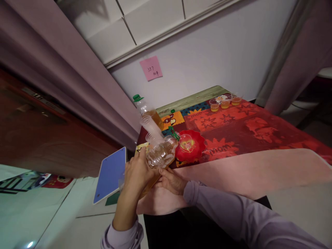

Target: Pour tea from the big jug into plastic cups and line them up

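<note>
My left hand (136, 171) is closed around a stack of clear plastic cups (158, 148) that leans up and to the left over the near end of the table. My right hand (172, 180) sits just under the stack. Its fingers are curled together against the stack's lower end, and what they pinch is hidden. Something amber (149, 185) shows between the two hands. Behind the stack stands a bottle with a green cap (138, 98) and amber liquid. A red scalloped plate (198, 150) lies just right of the cups with a clear cup (187, 142) on it.
The table has a red patterned cloth (233, 128) and a pink cloth (246, 173) along its near edge. Three small cups of amber drink (225, 102) stand at the far end by the white wall. A blue board (110, 174) leans at the left. A pink note (151, 68) is stuck on the wall.
</note>
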